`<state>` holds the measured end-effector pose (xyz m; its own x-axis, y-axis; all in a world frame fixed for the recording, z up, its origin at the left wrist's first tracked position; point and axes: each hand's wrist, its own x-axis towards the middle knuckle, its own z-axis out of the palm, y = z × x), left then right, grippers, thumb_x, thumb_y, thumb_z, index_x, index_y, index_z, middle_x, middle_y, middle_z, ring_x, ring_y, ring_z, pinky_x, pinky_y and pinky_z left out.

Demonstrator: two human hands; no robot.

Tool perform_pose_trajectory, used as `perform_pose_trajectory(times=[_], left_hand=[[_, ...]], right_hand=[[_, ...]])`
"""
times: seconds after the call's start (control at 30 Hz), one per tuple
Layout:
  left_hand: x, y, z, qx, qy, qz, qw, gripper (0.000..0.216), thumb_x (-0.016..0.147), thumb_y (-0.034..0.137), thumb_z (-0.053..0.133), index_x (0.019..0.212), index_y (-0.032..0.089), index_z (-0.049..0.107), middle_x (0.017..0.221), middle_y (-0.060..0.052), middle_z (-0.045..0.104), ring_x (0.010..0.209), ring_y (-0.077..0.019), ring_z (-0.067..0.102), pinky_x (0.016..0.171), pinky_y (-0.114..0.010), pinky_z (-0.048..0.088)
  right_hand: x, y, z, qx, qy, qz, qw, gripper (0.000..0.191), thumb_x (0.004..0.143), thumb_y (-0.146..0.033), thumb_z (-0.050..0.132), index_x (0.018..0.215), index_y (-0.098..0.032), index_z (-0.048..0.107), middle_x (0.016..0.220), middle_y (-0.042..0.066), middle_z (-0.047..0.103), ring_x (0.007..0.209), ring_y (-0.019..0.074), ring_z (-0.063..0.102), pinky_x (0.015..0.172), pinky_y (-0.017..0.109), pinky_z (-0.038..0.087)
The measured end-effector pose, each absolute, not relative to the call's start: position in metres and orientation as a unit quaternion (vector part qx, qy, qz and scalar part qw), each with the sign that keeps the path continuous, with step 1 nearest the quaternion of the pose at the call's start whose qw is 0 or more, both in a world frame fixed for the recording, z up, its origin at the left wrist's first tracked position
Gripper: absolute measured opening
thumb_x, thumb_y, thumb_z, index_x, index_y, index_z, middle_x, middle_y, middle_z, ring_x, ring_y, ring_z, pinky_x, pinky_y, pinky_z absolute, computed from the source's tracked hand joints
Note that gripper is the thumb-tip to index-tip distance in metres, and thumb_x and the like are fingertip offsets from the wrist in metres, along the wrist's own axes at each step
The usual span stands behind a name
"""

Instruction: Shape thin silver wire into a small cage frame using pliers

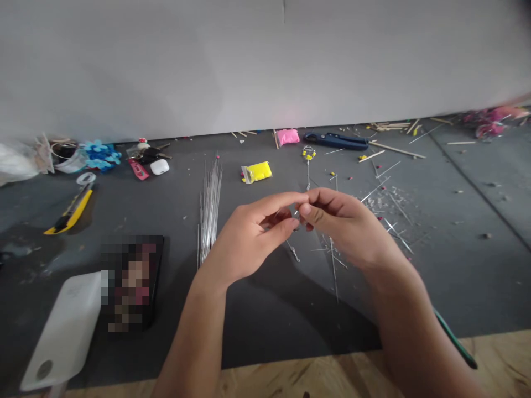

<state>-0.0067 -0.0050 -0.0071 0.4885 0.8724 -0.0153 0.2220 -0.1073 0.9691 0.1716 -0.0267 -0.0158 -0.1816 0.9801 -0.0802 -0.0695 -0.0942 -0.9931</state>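
Note:
My left hand [253,235] and my right hand [344,224] meet over the dark mat [257,309], fingertips pinched together. Between them runs a thin silver wire [292,250] that hangs down from the left fingers with a small twisted end. Both hands are closed on that wire. A bundle of straight silver wires [209,207] lies just left of my left hand. Several cut wire pieces [390,221] are scattered to the right of my right hand. A wire stem with small yellow beads [308,157] lies beyond the hands.
Yellow clay packet [257,172], pink clay packet [287,136] and blue pliers [337,140] lie near the grey wall. A yellow utility knife [70,211], white earbud case [159,167], phone [133,282] and white power bank [66,331] sit left. A green-handled tool [456,342] lies under my right forearm.

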Motion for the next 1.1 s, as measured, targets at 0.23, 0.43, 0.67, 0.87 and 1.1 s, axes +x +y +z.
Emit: perform_pose_trajectory(times=[0.23,0.43,0.67,0.87,1.1], left_hand=[[0.001,-0.001,-0.014,0.602,0.379,0.384,0.589,0.026,0.083,0.025,0.067,0.109,0.027,0.065,0.078,0.002,0.068,0.063,-0.0111,0.065,0.063,-0.024,0.057],[0.007,-0.001,-0.015,0.558,0.388,0.405,0.612,0.024,0.082,0.026,0.068,0.105,0.023,0.064,0.082,-0.001,0.071,0.067,-0.0145,0.069,0.064,-0.027,0.060],[0.005,-0.004,-0.013,0.608,0.424,0.414,0.528,0.018,0.082,0.026,0.067,0.100,0.022,0.068,0.082,-0.001,0.070,0.070,-0.0132,0.067,0.067,-0.025,0.057],[0.010,-0.007,-0.010,0.605,0.436,0.408,0.526,0.012,0.085,0.025,0.061,0.094,0.021,0.067,0.079,0.000,0.069,0.064,-0.0122,0.065,0.055,-0.021,0.055],[0.014,-0.009,-0.011,0.591,0.445,0.410,0.534,0.007,0.084,0.025,0.060,0.089,0.020,0.063,0.074,0.000,0.065,0.064,-0.0136,0.065,0.049,-0.021,0.056]], right_hand=[[0.169,-0.026,-0.015,-0.394,-0.450,0.627,0.499,0.009,0.086,-0.024,0.066,0.094,-0.021,0.065,0.081,-0.003,0.064,0.073,0.0094,0.060,0.070,0.024,0.049],[0.170,-0.025,-0.016,-0.382,-0.454,0.638,0.490,0.006,0.088,-0.021,0.063,0.093,-0.019,0.065,0.082,0.000,0.065,0.074,0.0122,0.063,0.073,0.029,0.051],[0.171,-0.026,-0.015,-0.450,-0.491,0.573,0.479,0.008,0.085,-0.024,0.064,0.091,-0.021,0.068,0.080,0.000,0.069,0.077,0.0127,0.064,0.072,0.028,0.050],[0.168,-0.025,-0.015,-0.505,-0.506,0.523,0.464,0.009,0.081,-0.028,0.069,0.084,-0.019,0.068,0.076,0.000,0.070,0.071,0.0133,0.064,0.063,0.027,0.049],[0.168,-0.026,-0.011,-0.543,-0.527,0.475,0.449,0.010,0.081,-0.029,0.068,0.083,-0.019,0.070,0.071,0.000,0.069,0.065,0.0128,0.061,0.056,0.025,0.045]])
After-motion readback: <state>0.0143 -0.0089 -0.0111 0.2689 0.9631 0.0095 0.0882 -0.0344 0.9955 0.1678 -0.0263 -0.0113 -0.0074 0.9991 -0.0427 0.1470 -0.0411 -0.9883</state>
